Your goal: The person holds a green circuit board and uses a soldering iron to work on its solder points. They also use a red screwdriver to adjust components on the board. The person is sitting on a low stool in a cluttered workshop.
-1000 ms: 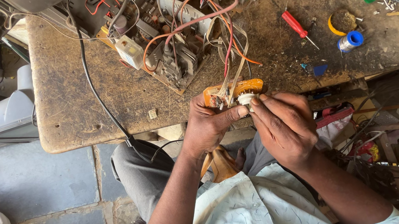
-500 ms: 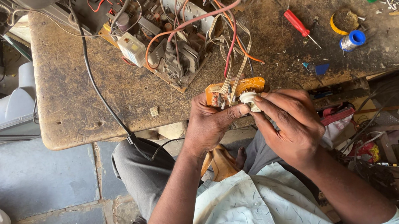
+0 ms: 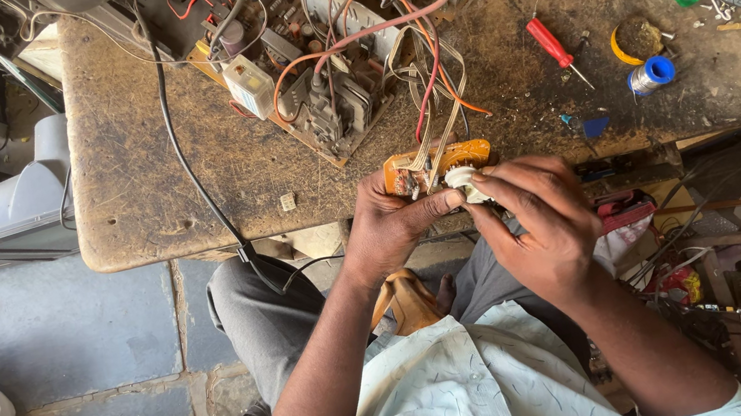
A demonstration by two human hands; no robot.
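My left hand (image 3: 389,225) grips the small orange circuit board (image 3: 429,167) at the bench's near edge; my right hand (image 3: 535,220) pinches the white round part (image 3: 463,177) on it, fingers closed tight. Wires (image 3: 432,96) run from it toward eleven o'clock into the open chassis (image 3: 317,75). At two o'clock lie a red screwdriver (image 3: 551,44) and solder spool (image 3: 651,73).

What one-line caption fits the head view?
Both hands, left and right, grip a small orange circuit board wired to a chassis on a worn workbench.
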